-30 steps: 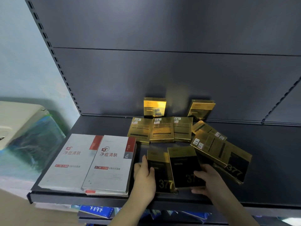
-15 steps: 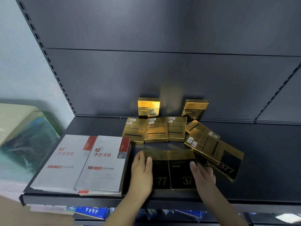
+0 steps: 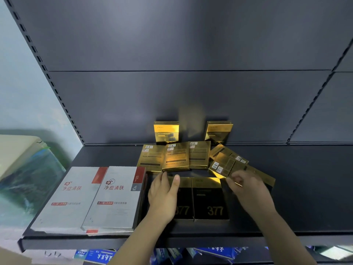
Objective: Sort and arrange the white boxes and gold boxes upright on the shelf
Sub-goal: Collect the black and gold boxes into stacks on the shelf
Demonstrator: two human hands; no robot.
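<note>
The dark grey metal shelf (image 3: 286, 197) holds everything, and little of it is sorted as the task asks. Largest are the two flat white cardboard boxes with red corner tabs (image 3: 89, 197), lying face up side by side at the left front; neither stands upright. Right of them, two gold-and-black boxes marked 377 (image 3: 210, 199) lie flat and neatly edge to edge at the front. Behind those, a row of three shiny gold boxes (image 3: 175, 156) lies back side up, and a loose overlapping heap of gold boxes (image 3: 227, 161) sits to the right, skewed. Only two small gold boxes (image 3: 166, 131) at the back panel look upright, the right one leaning. Judging by this, most of the standing-up is left to do. The left hand (image 3: 162, 197) rests open and flat on the left 377 box; the right hand (image 3: 248, 190) has fingers curled at the heap's near edge, though whether it truly grips a box I cannot tell
</note>
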